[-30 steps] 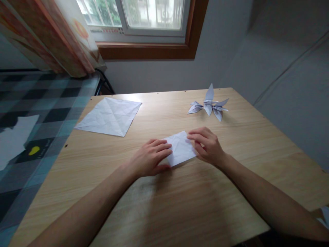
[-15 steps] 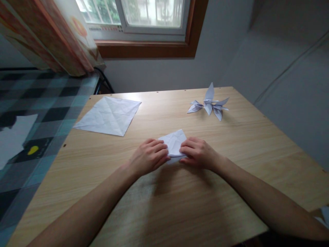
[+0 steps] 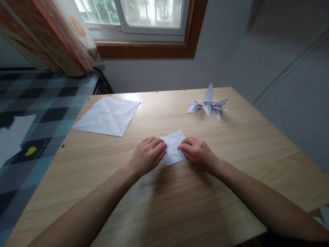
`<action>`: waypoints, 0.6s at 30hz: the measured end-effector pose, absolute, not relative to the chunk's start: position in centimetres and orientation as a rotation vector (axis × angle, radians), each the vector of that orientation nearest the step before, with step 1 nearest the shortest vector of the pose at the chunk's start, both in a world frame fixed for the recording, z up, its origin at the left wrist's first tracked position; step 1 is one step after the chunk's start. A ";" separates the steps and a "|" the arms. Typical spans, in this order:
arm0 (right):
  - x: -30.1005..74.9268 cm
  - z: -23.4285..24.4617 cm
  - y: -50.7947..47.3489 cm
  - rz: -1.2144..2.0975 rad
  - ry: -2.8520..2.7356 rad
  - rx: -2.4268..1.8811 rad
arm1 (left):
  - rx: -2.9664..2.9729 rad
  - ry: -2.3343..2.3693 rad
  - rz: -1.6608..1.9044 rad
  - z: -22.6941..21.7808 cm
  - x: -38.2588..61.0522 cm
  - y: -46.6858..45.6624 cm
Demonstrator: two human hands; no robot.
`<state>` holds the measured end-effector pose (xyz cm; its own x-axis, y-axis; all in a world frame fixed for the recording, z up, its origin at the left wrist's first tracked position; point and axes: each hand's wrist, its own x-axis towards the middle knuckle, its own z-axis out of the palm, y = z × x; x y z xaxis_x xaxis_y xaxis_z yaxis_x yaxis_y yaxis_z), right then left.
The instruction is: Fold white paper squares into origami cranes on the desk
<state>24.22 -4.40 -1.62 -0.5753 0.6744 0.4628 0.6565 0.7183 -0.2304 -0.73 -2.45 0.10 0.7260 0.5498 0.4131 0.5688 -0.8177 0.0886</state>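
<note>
Between my two hands lies a small folded sheet of white paper (image 3: 173,144) on the wooden table, creased across its middle. My left hand (image 3: 149,153) grips its left edge, fingers bent and pressed together. On the opposite edge, the fingers of my right hand (image 3: 197,151) are closed on the paper, the thumb at the near side. The near corner of the paper shows below the fingers. Both fingertips partly cover the sheet's sides.
A larger creased white sheet (image 3: 109,116) lies flat at the table's far left. Folded paper flowers (image 3: 208,103) sit at the back right of the wooden table (image 3: 246,137). Left of the table is a checkered cloth (image 3: 51,89) with torn paper (image 3: 15,133) on it.
The near part of the paper, earlier raised at a fold with a shadowed layer beneath, now lies flatter and shows as one bright surface. My hands have barely shifted.
</note>
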 end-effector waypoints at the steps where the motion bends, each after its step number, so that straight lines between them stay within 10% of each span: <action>1: 24.3 -1.6 -4.4 0.024 -2.423 -1.005 | -2.881 -0.863 -0.667 0.1 -0.7 -2.5; 18: 22.1 -0.4 -6.5 -0.029 -2.612 -0.723 | -2.795 -0.892 -0.438 1.0 0.0 -3.3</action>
